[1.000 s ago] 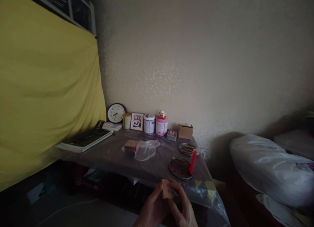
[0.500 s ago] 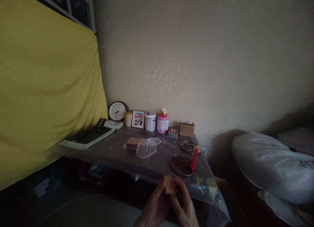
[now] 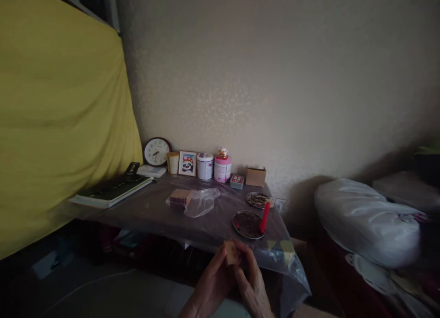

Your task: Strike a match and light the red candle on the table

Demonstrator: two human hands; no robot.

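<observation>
Both hands pinch small box near plate

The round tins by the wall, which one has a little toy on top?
The pink tin, right of the white tin. A small figurine sits on its lid; the white one's lid is bare.

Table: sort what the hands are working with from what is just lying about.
In hand:
left hand
right hand
small box, held by both

Lying about:
red candle on a plate
bagged boxes
clock
panda picture
two tins
cardboard box
</observation>
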